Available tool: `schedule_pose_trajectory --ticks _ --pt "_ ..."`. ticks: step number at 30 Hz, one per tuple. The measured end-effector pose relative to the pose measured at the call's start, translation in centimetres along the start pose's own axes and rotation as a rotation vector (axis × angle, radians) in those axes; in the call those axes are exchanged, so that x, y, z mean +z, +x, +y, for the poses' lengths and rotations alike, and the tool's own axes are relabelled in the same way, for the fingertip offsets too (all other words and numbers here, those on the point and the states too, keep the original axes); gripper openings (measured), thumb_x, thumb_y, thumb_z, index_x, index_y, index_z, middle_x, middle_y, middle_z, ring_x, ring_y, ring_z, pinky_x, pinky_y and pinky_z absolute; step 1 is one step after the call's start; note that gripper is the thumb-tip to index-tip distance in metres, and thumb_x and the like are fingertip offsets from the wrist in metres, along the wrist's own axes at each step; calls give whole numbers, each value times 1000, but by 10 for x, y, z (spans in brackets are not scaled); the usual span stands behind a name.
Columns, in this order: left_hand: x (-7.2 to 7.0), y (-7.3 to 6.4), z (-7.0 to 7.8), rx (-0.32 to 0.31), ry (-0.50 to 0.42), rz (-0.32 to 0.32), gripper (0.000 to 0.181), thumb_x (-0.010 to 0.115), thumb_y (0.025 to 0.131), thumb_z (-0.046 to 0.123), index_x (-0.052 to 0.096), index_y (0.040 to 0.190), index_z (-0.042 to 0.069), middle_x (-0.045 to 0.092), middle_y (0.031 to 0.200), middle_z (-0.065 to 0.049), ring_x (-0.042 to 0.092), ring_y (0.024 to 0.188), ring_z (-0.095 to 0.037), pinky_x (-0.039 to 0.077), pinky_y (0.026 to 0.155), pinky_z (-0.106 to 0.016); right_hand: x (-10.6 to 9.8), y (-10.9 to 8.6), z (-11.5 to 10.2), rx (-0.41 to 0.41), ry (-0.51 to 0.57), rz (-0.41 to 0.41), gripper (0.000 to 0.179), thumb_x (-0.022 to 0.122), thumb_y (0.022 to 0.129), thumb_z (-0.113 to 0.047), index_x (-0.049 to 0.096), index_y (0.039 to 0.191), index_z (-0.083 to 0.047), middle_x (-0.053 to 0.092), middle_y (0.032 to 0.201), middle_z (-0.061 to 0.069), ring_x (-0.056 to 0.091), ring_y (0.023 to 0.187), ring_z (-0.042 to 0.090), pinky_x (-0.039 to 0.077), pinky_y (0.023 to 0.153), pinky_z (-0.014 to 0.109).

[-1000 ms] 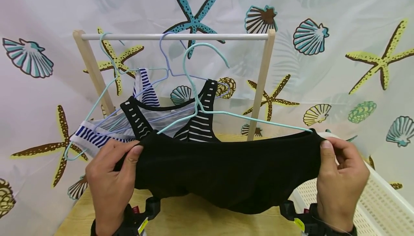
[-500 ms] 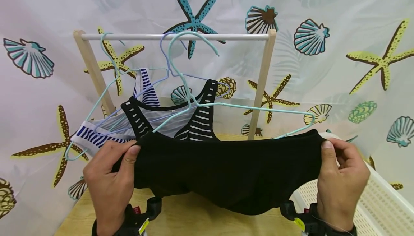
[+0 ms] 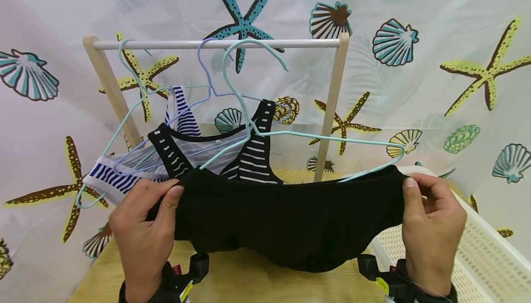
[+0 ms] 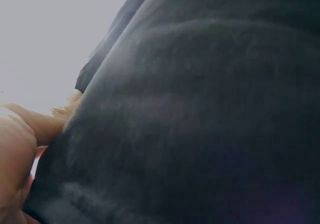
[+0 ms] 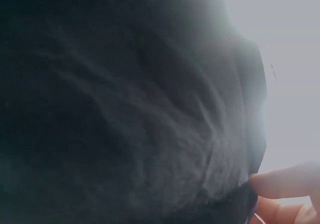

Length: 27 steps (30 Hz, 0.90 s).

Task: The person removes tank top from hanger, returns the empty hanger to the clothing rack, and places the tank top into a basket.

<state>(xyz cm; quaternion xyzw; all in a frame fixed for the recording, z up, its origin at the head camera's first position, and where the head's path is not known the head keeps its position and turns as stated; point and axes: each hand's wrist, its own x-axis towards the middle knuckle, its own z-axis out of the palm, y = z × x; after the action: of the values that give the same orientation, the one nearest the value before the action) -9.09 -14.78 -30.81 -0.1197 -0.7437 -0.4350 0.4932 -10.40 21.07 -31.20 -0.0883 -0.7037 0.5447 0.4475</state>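
Note:
In the head view, black underpants (image 3: 286, 224) are stretched wide between both hands. My left hand (image 3: 145, 234) pinches the left end of the waistband between thumb and fingers. At the waistband's right end, my right hand (image 3: 433, 229) pinches the cloth the same way. A mint-green hanger (image 3: 315, 136) rises out of the waistband, its hook overlapping the rack's rail. The hanger's left arm goes down into the opening. Its right corner sticks out above the waistband, and the lower bar runs back down behind the cloth edge. Dark cloth fills most of both wrist views.
Behind stands a rack with wooden posts and a white rail (image 3: 166, 44). On it hang a black-and-white striped top (image 3: 255, 155) on a lilac hanger and a blue-and-white striped garment (image 3: 114, 174) on a mint hanger. A white perforated basket (image 3: 489, 252) sits right, on the wooden table (image 3: 232, 280).
The mint hanger has risen and tilted, and its right corner has come up out of the waistband. Both hands keep their pinch. The head view has shifted slightly.

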Motion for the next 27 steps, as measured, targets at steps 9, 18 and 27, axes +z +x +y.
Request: schedule_pose_trajectory --ticks 9,18,27 --pt "8 -1 6 2 20 8 16 72 77 -12 75 91 -4 57 72 -12 50 75 -3 36 67 -16 -1 0 -2 0 -123 -79 14 62 94 -11 70 102 -3 65 96 -1 56 89 11 41 74 19" --pt "9 -2 6 -3 44 -3 15 74 78 -7 75 92 -2 57 72 -9 49 73 -8 35 72 -21 -1 -1 -3 -32 -131 -116 13 63 93 -11 70 99 -3 65 92 -4 57 86 9 38 75 22" --pt "9 -2 7 -2 44 -16 15 74 79 -5 75 93 -1 56 71 -8 49 73 -11 35 69 -21 0 -3 -4 -35 -147 -143 11 64 92 -10 71 97 -4 65 92 -3 58 86 8 40 78 20"
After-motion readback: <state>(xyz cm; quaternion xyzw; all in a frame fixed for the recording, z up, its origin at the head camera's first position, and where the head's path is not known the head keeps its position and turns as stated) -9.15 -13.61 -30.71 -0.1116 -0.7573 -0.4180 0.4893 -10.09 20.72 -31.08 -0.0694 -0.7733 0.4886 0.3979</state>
